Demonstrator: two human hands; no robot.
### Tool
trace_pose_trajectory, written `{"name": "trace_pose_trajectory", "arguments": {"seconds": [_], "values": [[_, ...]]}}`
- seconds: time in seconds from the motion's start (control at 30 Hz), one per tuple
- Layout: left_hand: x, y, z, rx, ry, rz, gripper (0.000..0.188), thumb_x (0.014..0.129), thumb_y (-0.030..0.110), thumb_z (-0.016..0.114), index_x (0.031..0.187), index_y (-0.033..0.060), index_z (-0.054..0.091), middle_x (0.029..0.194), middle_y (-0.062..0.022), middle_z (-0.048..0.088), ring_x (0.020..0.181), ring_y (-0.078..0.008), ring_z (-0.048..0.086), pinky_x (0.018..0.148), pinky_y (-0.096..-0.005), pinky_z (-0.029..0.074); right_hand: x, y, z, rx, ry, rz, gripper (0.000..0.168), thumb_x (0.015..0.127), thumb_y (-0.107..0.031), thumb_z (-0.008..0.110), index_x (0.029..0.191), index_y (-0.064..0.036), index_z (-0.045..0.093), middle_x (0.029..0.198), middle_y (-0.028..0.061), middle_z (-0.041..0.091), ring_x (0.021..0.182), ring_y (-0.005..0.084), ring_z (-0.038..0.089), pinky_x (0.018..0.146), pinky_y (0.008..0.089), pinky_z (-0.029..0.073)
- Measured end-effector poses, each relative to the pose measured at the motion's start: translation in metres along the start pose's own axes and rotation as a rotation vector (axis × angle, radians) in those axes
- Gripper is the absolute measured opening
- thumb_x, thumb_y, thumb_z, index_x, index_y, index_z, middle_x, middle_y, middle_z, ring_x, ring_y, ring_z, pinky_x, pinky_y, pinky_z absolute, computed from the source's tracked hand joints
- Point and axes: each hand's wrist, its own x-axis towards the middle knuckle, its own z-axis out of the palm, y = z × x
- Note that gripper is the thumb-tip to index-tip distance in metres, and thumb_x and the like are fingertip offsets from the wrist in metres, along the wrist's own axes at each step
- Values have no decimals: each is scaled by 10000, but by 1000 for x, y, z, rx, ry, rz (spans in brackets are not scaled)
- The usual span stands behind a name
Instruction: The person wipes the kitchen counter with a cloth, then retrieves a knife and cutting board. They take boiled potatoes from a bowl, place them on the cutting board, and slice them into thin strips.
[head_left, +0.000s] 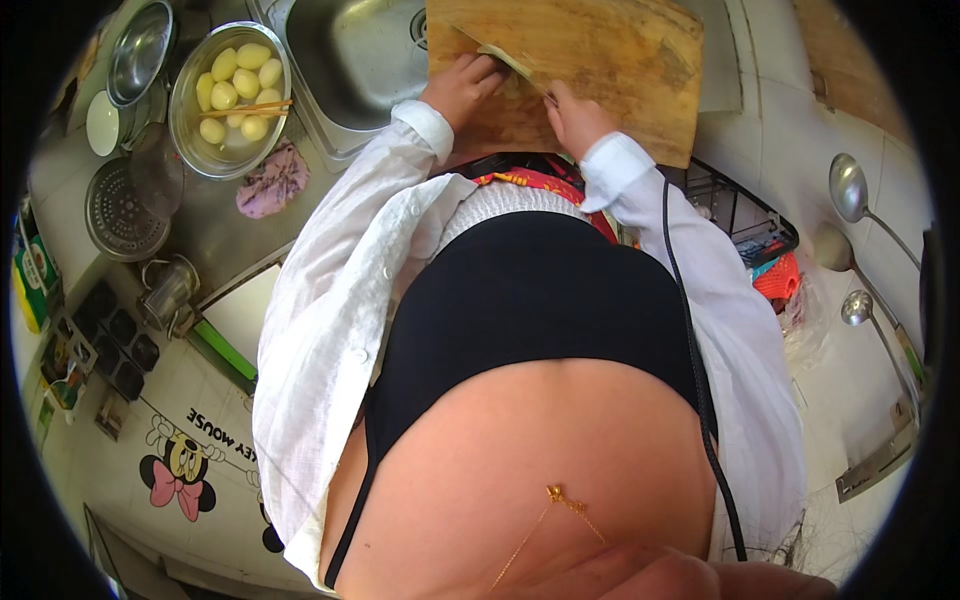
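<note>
A worn wooden cutting board (630, 82) lies in front of me, beside the sink. My right hand (577, 116) is closed on the handle of a knife, whose blade (517, 64) points up and to the left over the board. The fingers of my left hand (465, 86) are curled on the board just under the blade; a small dark piece seems to be beneath them, but my fingers mostly hide it. What it is, I cannot tell.
Left of the steel sink (345, 67) stands a steel bowl (180, 142) of peeled potatoes (225, 96) with chopsticks (247, 109) across it. A pink cloth (274, 180), a perforated steel strainer (124, 210) and a steel mug (169, 289) are nearby. Ladles (849, 187) hang at right.
</note>
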Motion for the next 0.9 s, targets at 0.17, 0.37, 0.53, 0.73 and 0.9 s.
{"name": "trace_pose_trajectory", "arguments": {"seconds": [0.17,0.37,0.53,0.73,0.9], "values": [[5,1,-4,-101,30,-4,410,818,53,621,1219,119,671,1202,-80,630,1096,-307,610,905,-386,541,9,21,15,204,127,-78,219,1019,-269,565,1146,-94,528,821,260,685,768,494,651,681,573,500],[1,-3,4,-117,54,7,401,819,41,614,1212,99,666,1204,-87,628,1085,-314,608,913,-393,534,-13,16,-4,187,83,-144,213,1015,-253,577,1143,-90,530,825,265,684,771,495,651,677,574,500],[2,-1,2,-38,24,-4,388,818,81,599,1196,117,678,1197,-35,624,1109,-253,594,890,-355,552,1,11,0,62,8,-56,207,1017,-259,575,1132,-92,537,826,270,681,767,500,650,669,585,497],[2,1,-2,-110,38,0,387,820,60,599,1201,93,663,1205,-91,624,1090,-317,606,926,-391,525,5,26,19,226,165,-121,220,1027,-272,560,1138,-84,539,805,267,667,770,509,636,651,579,469],[-1,-3,6,-119,37,-9,352,823,53,594,1166,93,661,1211,-87,619,1100,-320,597,928,-394,522,-14,24,2,190,63,-143,213,1019,-267,575,1128,-87,546,827,261,680,766,506,644,680,585,493]]}}
